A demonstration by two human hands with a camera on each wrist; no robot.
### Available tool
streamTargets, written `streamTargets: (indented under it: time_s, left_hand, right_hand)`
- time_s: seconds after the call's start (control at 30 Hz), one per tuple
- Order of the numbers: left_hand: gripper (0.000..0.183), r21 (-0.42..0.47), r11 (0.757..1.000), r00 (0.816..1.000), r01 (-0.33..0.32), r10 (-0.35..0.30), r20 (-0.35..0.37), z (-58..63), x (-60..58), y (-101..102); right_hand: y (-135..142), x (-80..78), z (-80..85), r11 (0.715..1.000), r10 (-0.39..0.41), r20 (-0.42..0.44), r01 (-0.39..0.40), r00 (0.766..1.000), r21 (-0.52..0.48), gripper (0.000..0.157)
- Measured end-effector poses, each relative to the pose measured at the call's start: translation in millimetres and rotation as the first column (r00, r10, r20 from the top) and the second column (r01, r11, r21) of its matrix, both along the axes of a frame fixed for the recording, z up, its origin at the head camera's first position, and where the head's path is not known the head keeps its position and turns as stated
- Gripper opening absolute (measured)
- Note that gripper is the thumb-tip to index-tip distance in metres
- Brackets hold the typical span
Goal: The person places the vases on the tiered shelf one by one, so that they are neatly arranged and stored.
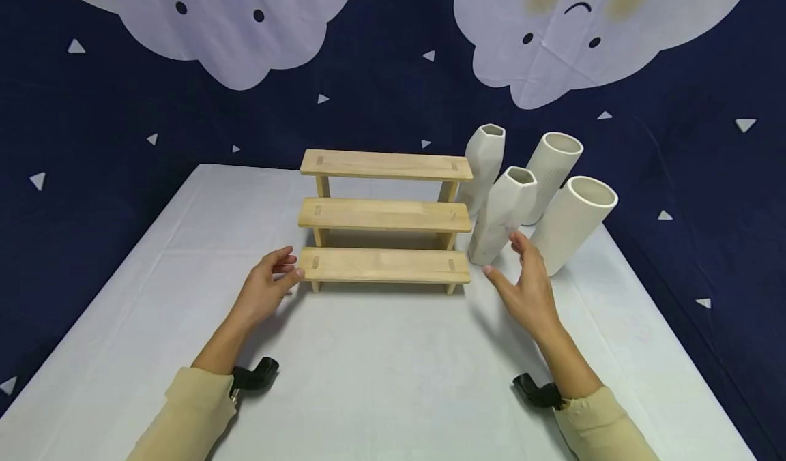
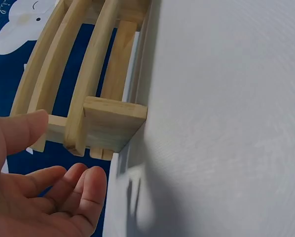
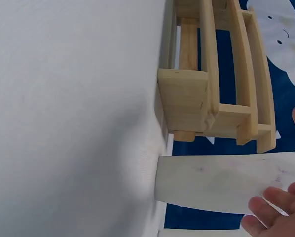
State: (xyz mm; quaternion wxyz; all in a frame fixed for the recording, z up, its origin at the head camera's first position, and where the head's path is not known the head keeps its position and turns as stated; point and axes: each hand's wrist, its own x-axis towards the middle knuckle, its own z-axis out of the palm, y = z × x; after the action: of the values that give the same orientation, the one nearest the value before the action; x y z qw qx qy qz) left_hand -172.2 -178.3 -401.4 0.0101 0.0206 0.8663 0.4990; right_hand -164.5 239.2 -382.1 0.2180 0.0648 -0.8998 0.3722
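A three-tier wooden step shelf (image 1: 385,214) stands on the white table. My left hand (image 1: 259,292) is beside the left end of its lowest step, fingers loosely bent and holding nothing. In the left wrist view, a gap shows between those fingers (image 2: 91,195) and the shelf's end. On the other side, my right hand (image 1: 529,292) is spread in front of a white faceted vase (image 1: 502,212), thumb and fingers apart. The right wrist view has this vase (image 3: 211,177) lying between the shelf's end and my fingertips (image 3: 262,210), which overlap its edge.
Behind the front faceted vase stands another faceted one (image 1: 484,161). To its right are a ribbed cylindrical vase (image 1: 546,171) and a nearer cylindrical vase (image 1: 571,226). A dark blue cloth (image 1: 381,120) with clouds hangs behind the table (image 1: 368,372).
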Motion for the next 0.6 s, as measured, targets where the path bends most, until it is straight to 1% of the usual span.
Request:
streamTargets:
  time_s: [0.1, 0.17, 0.3, 0.47, 0.6]
  left_hand:
    - [0.056, 0.046, 0.999, 1.0, -0.017, 0.016, 0.02, -2.2, -3.3, 1.8]
    - [0.055, 0.1, 0.994, 0.999, -0.034, 0.03, 0.043, -3.4, -5.7, 3.8]
    - [0.051, 0.175, 0.982, 0.994, -0.075, 0.06, 0.087, -6.1, -9.5, 6.6]
    - [0.048, 0.22, 0.968, 0.988, -0.118, 0.092, 0.122, -8.5, -10.1, 7.7]
    - [0.046, 0.248, 0.961, 0.988, -0.127, 0.099, 0.12, -9.9, -10.4, 8.7]
  right_hand:
    - [-0.5, -4.3, -1.8, 0.997, -0.021, -0.029, 0.019, 0.999, -0.076, 0.074]
    - [-0.8, -7.3, -2.9, 0.992, -0.044, -0.046, 0.038, 0.998, -0.122, 0.074]
    - [-1.5, -14.5, -4.8, 0.979, -0.073, -0.041, 0.064, 0.996, -0.192, 0.075]
    - [-1.9, -23.9, -6.3, 0.965, -0.076, -0.014, 0.07, 0.997, -0.252, 0.077]
    - [-0.9, -30.7, -9.0, 0.961, -0.074, -0.004, 0.07, 0.997, -0.269, 0.079]
